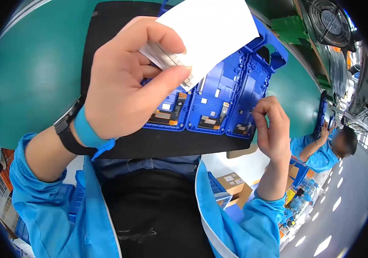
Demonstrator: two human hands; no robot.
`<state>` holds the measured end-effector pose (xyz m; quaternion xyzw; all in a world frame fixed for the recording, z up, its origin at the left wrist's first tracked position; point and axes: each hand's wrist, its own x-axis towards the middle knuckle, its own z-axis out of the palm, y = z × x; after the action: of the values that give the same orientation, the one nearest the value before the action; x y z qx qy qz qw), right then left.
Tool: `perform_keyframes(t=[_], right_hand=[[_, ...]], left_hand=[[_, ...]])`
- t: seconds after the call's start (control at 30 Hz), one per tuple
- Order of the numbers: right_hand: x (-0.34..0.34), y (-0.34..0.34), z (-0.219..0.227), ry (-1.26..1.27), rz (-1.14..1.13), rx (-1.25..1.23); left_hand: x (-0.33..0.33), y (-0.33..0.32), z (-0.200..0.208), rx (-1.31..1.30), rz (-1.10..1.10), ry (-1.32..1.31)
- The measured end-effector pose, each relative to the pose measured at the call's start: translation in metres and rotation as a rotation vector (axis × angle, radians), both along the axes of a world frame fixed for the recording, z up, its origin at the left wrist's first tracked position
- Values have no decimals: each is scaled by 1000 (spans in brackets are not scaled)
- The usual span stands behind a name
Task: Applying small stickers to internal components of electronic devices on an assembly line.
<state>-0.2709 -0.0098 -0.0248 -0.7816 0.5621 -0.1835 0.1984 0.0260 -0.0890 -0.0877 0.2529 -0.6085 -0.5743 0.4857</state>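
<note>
My left hand [121, 81] is closed on a white sheet [216, 32], pinched between thumb and fingers, with a folded or layered strip along its lower edge. Beneath it lie several blue plastic housings [249, 81] side by side, with dark flat parts carrying orange-brown strips [212, 121] and small white squares inside. The sheet and my left hand hide part of them. My right hand [274, 129] hovers at the right edge of the rightmost housing, thumb and forefinger pinched together. Anything between those fingertips is too small to make out.
The housings rest on a black mat [162, 144] over a green table [33, 77]. A fan [330, 21] stands at the far right. Below the table are an open cardboard box [235, 185] and blue crates [70, 198]. Another person in blue [317, 150] works at the right.
</note>
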Motion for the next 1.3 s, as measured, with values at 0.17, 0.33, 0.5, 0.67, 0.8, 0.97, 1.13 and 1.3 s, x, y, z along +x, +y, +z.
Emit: perform_keyframes(t=[0.17,0.33,0.5,0.67,0.8,0.97,1.13,1.3], right_hand=[[-6,3,3,155,148,144],[-2,-5,10,236,224,198],[-1,-8,14,294,282,245],[-1,-7,13,285,284,248],[-1,-6,11,269,271,238],[0,-6,11,271,259,238],[0,-4,10,295,274,220],[1,2,9,290,196,191]], left_hand=[[9,-2,-4,-40,-74,-30],[16,-2,-9,-62,-71,-50],[16,-4,-9,-103,-74,-63],[16,-2,-8,-101,-72,-59],[16,-1,-10,-82,-65,-36],[17,-2,-11,-105,-83,-45],[18,-2,-12,-121,-88,-56],[17,-2,-11,-123,-76,-36]])
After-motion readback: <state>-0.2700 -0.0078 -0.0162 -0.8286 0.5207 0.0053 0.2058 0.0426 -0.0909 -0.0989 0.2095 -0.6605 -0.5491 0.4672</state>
